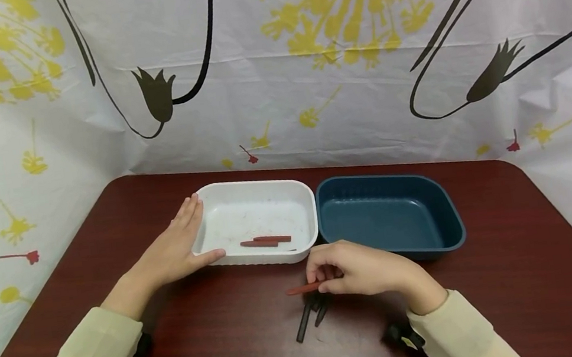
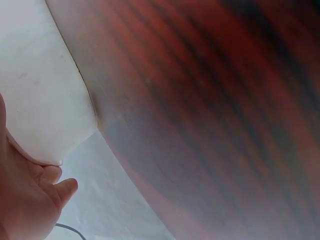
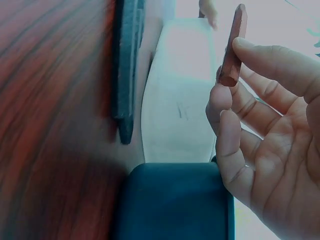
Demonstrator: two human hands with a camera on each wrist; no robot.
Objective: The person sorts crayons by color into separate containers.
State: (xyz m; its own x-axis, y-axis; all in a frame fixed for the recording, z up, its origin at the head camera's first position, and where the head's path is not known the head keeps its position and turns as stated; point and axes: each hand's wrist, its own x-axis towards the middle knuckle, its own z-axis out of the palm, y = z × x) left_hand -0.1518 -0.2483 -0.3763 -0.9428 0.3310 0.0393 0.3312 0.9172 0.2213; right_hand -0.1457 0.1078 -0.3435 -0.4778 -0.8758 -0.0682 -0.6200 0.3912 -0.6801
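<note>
My right hand (image 1: 356, 268) pinches a reddish-brown crayon (image 1: 304, 289) between thumb and fingertips, just in front of the trays. In the right wrist view the crayon (image 3: 234, 50) is faceted, with one tapered end and one flat end. Below that hand, several black crayons (image 1: 303, 322) lie on the table, partly hidden by it. Two more reddish-brown crayons (image 1: 267, 241) lie inside the white tray (image 1: 255, 187), near its front wall. My left hand (image 1: 174, 249) rests against the white tray's left end, fingers straight along the rim and thumb at the front corner.
A dark blue tray (image 1: 384, 177) stands directly right of the white one, its interior bare. Both trays sit toward the back of the dark red wooden table (image 1: 220, 341). Behind it hangs a white patterned cloth (image 1: 253, 87).
</note>
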